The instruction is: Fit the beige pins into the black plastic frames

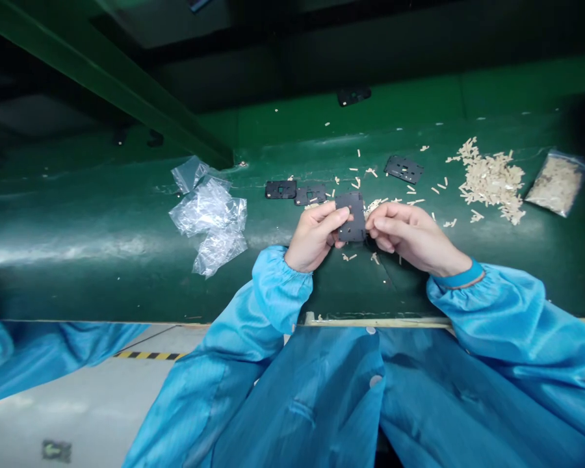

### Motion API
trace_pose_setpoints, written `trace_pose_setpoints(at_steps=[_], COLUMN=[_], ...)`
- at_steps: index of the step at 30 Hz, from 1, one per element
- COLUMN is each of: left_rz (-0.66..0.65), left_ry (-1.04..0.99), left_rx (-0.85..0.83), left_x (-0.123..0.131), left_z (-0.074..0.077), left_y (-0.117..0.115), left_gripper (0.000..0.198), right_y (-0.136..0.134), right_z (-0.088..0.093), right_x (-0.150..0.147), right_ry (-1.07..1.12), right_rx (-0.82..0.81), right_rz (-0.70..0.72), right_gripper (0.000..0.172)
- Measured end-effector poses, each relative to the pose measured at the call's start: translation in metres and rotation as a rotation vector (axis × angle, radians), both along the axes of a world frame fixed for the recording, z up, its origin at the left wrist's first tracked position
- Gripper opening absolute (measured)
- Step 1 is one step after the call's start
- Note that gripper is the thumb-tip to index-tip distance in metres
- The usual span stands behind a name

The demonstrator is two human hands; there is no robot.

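My left hand [314, 237] and my right hand [409, 237] pinch opposite edges of a dark grey perforated plate [351, 218], held upright just above the green bench top [292, 286]. Two similar black plates [281, 189] [310, 195] lie just beyond my left hand, and another [404, 169] lies beyond my right. Small beige plastic pieces are scattered around both hands, and a dense heap of them [492, 182] sits to the right. Part of the held plate's lower edge is hidden by my fingers.
A crumpled clear plastic bag [207, 221] lies left of my hands. A clear bag of beige pieces [558, 183] lies at the far right. One more black plate [353, 96] sits at the back. A blue sleeve [10, 351] shows at lower left, and the bench's front edge [375, 322] runs below my wrists.
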State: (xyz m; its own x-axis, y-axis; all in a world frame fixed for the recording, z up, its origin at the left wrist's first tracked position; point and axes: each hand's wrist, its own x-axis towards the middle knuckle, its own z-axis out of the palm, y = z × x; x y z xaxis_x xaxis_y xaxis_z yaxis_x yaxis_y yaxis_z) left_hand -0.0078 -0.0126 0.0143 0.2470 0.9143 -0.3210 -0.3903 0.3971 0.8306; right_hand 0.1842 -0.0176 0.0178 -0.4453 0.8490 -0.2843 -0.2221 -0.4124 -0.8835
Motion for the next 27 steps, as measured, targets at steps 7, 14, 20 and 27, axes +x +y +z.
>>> trace_pose_setpoints(at_steps=[7, 14, 20, 27], left_rz=[0.025, -0.017, 0.049, 0.272], left_ry=[0.009, -0.14, -0.212, -0.021], left_rx=[0.002, -0.1, -0.046, 0.104], left_x=[0.003, 0.01, 0.008, 0.005], left_z=[-0.002, -0.005, -0.007, -0.01], left_y=[0.0, -0.007, -0.004, 0.002], left_gripper=[0.034, 0.027, 0.025, 0.034], right_y=[-0.011, -0.014, -0.006, 0.003], right_z=[-0.006, -0.008, -0.004, -0.002], right_x=[-0.01, -0.016, -0.012, -0.005], right_ry=[0.121, 0.381, 0.21, 0.069], right_rx=[0.025, -0.133, -0.043, -0.052], right_rz=[0.032, 0.102, -0.098, -0.207], right_gripper=[0.025, 0.029, 0.022, 0.023])
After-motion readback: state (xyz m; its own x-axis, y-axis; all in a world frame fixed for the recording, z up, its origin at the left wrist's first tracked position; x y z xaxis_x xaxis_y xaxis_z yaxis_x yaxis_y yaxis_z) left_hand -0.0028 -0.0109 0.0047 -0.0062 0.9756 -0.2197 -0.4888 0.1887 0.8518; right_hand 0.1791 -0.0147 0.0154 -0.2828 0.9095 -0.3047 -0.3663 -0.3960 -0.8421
